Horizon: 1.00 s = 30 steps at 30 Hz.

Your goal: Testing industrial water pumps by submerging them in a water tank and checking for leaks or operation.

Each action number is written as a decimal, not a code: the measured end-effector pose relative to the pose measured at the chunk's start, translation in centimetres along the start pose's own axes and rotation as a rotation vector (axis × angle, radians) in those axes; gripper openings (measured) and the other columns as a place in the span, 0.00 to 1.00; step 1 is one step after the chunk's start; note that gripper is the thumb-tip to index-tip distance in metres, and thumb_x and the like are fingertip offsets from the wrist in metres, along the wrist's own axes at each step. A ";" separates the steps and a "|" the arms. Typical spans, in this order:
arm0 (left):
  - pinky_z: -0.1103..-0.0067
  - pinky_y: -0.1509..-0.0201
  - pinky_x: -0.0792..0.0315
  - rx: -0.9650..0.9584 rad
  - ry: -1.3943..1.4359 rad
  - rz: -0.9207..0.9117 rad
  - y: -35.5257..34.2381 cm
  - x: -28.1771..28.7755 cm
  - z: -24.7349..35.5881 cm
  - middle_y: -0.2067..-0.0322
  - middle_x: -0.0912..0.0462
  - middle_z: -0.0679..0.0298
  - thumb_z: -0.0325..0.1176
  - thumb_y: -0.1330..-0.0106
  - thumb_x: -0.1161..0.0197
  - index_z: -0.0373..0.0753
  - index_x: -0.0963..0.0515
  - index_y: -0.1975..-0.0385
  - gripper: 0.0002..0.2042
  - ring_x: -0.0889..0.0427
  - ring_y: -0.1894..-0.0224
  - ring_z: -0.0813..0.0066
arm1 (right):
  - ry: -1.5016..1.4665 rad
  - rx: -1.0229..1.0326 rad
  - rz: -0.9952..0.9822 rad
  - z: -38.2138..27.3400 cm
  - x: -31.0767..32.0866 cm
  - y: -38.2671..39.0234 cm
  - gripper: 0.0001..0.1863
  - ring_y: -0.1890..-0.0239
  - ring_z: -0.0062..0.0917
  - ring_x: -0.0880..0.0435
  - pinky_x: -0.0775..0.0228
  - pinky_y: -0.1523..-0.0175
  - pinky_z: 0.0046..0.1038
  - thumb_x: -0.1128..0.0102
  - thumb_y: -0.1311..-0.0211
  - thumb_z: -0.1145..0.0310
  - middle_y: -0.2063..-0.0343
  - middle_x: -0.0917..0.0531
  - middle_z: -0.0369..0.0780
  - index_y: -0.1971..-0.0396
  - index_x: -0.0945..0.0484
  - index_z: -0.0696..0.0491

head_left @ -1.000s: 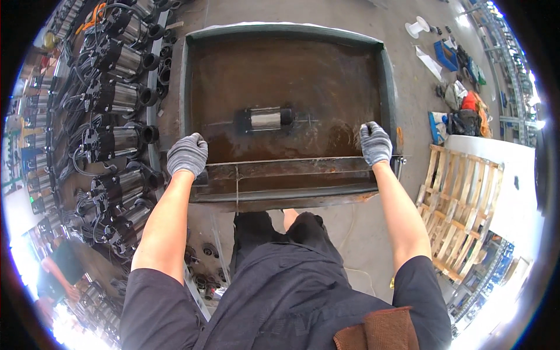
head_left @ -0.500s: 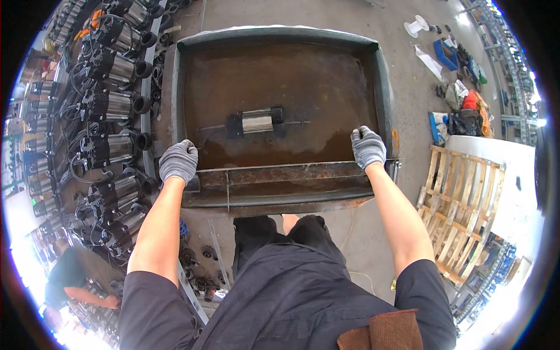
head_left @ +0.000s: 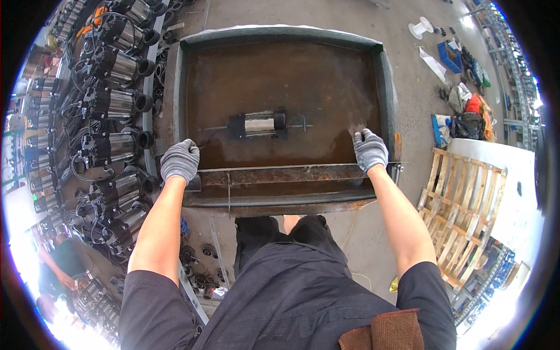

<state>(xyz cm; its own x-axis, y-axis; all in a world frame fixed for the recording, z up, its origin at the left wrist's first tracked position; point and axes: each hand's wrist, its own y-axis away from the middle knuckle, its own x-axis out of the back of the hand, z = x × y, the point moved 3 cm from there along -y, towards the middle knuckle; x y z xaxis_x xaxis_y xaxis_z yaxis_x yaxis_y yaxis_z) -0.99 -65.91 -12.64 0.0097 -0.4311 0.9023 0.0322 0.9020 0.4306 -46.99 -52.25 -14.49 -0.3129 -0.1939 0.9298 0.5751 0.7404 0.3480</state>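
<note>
Where the wearer's body comes nearest, a brown cloth (head_left: 396,331) lies against the front of the dark clothing (head_left: 280,291), toward the right arm. Both forearms reach forward, and the hands wear grey striped gloves. The left hand (head_left: 179,161) is at the left end of a rusty crossbar (head_left: 291,173), its fingers curled most of the way in; whether they grip anything cannot be told. The right hand (head_left: 371,150) is near the right end of that bar, by the side wall, fingers likewise bent inward; any hold it has is hidden. Hands well apart, roughly level.

A thin upright rod (head_left: 228,189) crosses the bar left of centre. Beyond the bar spreads the main part of a large tank (head_left: 384,76), green-grey at the walls and brown inside, apparently with murky liquid. One pump (head_left: 258,124), shiny in the middle and dark at both ends, lies crosswise in it, left of centre and between the two hands, touched by neither glove. Thin straight pieces extend from its two ends.

To the left stands a row of similar pumps (head_left: 119,105) with black cables. To the right are a wooden pallet (head_left: 464,210), then assorted bags (head_left: 469,122), a blue crate (head_left: 450,56) and, farther off, a white spool (head_left: 420,27).
</note>
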 end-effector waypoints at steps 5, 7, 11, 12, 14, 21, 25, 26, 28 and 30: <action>0.62 0.47 0.24 0.006 -0.005 -0.008 -0.1 -0.2 -0.2 0.57 0.15 0.51 0.41 0.33 0.47 0.46 0.18 0.55 0.15 0.17 0.53 0.50 | -0.019 0.006 0.007 0.3 -0.3 -0.2 0.19 0.54 0.48 0.17 0.25 0.49 0.45 0.50 0.32 0.53 0.59 0.15 0.51 0.58 0.18 0.51; 0.62 0.47 0.24 0.009 -0.010 -0.003 -0.1 -0.2 -0.3 0.57 0.15 0.52 0.42 0.33 0.47 0.46 0.18 0.54 0.15 0.17 0.53 0.50 | -0.020 0.007 0.000 0.3 -0.3 -0.2 0.19 0.55 0.48 0.17 0.25 0.49 0.45 0.50 0.32 0.54 0.60 0.15 0.51 0.58 0.18 0.52; 0.62 0.47 0.24 0.001 -0.011 0.004 -0.2 -0.5 -0.5 0.57 0.15 0.52 0.42 0.34 0.47 0.47 0.18 0.54 0.15 0.17 0.53 0.50 | -0.026 0.018 0.013 0.3 -0.3 -0.1 0.18 0.55 0.48 0.17 0.25 0.49 0.45 0.50 0.32 0.54 0.60 0.15 0.51 0.58 0.18 0.51; 0.62 0.47 0.24 0.000 -0.011 0.000 -0.3 -0.5 -0.4 0.57 0.15 0.52 0.41 0.34 0.47 0.47 0.17 0.54 0.15 0.17 0.53 0.50 | -0.020 0.013 0.005 0.4 -0.3 -0.1 0.18 0.55 0.48 0.17 0.25 0.49 0.45 0.50 0.32 0.54 0.60 0.15 0.51 0.58 0.18 0.51; 0.62 0.47 0.24 0.000 -0.011 -0.004 -0.2 -0.4 -0.4 0.57 0.15 0.52 0.41 0.34 0.47 0.47 0.17 0.54 0.15 0.17 0.53 0.50 | -0.015 0.010 -0.004 0.3 -0.3 -0.2 0.18 0.55 0.48 0.17 0.25 0.49 0.45 0.50 0.32 0.54 0.60 0.15 0.51 0.58 0.18 0.51; 0.62 0.48 0.24 -0.006 -0.003 0.010 -0.3 -0.6 -0.6 0.58 0.15 0.51 0.41 0.34 0.47 0.46 0.17 0.55 0.15 0.17 0.53 0.50 | 0.000 -0.008 -0.029 -0.2 0.2 0.0 0.19 0.54 0.47 0.17 0.25 0.48 0.44 0.51 0.32 0.54 0.59 0.15 0.51 0.58 0.18 0.51; 0.62 0.48 0.24 -0.007 -0.001 0.014 -0.1 -0.3 -0.3 0.58 0.15 0.51 0.41 0.34 0.47 0.46 0.17 0.55 0.15 0.17 0.53 0.49 | -0.007 0.003 0.005 0.2 -0.2 0.0 0.19 0.53 0.47 0.17 0.25 0.48 0.43 0.51 0.32 0.54 0.58 0.15 0.50 0.57 0.18 0.52; 0.62 0.48 0.24 -0.006 -0.001 0.015 -0.2 -0.3 -0.4 0.58 0.15 0.51 0.41 0.34 0.47 0.46 0.17 0.55 0.15 0.17 0.53 0.49 | -0.007 0.004 0.005 0.1 -0.1 0.0 0.19 0.53 0.47 0.17 0.25 0.48 0.43 0.51 0.32 0.54 0.58 0.15 0.50 0.57 0.18 0.52; 0.62 0.48 0.24 -0.010 -0.003 0.013 -0.2 -0.4 -0.4 0.58 0.15 0.51 0.41 0.34 0.47 0.46 0.17 0.55 0.15 0.17 0.54 0.49 | -0.006 -0.014 -0.020 0.0 0.0 0.1 0.19 0.53 0.47 0.17 0.25 0.48 0.44 0.51 0.32 0.54 0.58 0.15 0.51 0.57 0.17 0.51; 0.62 0.48 0.24 -0.007 -0.004 0.012 -0.1 -0.3 -0.4 0.58 0.15 0.51 0.41 0.34 0.47 0.46 0.17 0.55 0.15 0.17 0.54 0.49 | -0.004 -0.010 -0.020 -0.1 0.1 0.1 0.19 0.54 0.47 0.17 0.25 0.48 0.44 0.51 0.32 0.54 0.58 0.15 0.51 0.57 0.17 0.51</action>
<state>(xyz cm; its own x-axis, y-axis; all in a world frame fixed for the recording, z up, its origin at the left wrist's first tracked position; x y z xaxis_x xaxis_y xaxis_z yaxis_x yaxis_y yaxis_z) -0.65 -65.90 -13.01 0.0059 -0.4201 0.9074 0.0395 0.9068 0.4196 -46.86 -52.27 -14.39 -0.3277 -0.2060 0.9220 0.5758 0.7302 0.3678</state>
